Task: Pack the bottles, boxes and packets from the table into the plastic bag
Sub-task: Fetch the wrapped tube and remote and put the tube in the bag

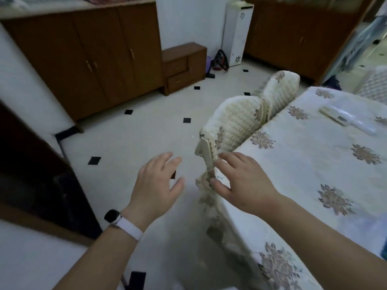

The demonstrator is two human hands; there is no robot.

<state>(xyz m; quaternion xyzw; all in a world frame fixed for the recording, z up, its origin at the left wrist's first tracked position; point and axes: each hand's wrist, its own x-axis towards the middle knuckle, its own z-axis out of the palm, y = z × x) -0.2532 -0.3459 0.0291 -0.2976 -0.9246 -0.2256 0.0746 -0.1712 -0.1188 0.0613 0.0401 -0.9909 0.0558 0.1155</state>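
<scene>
My left hand hovers over the tiled floor with fingers spread and nothing in it; a watch with a white strap sits on its wrist. My right hand is held over the near corner of the table, fingers apart and empty. The table wears a pale cloth with a flower pattern. On its far right lie two long white remote-like objects in clear wrapping. No bottles, boxes, packets or plastic bag can be made out; a blue blur shows at the right edge.
Two chairs with quilted cream covers stand pushed against the table's left side. Brown wooden cabinets line the back wall, with a small drawer unit and a white narrow stand beside them. A dark doorway lies left.
</scene>
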